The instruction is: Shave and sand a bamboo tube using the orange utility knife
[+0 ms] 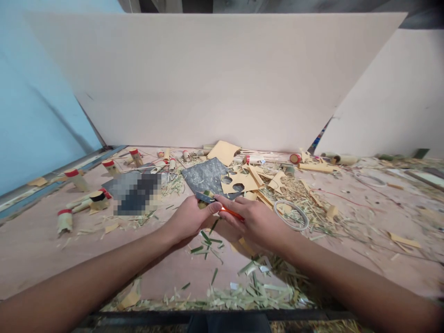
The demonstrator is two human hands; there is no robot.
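Note:
My left hand [189,216] is closed round a short green-yellow bamboo piece [206,205], mostly hidden by the fingers. In my right hand [256,219] is an orange-handled utility knife [231,212], its dark blade lying across the bamboo. My left thumb reaches to the knife, near the right fingertips. Just beyond both hands lies a grey speckled sheet [204,175], with yellow card cut with round holes [245,181] on its right part. Thin green shavings [206,240] are scattered beneath the hands.
Several bamboo tubes with red bands [110,167] stand or lie to the left. A tape roll [291,215] rests right of my right hand. Bamboo shavings [256,293] cover the front edge. A large pale board [222,83] stands behind the table [166,277].

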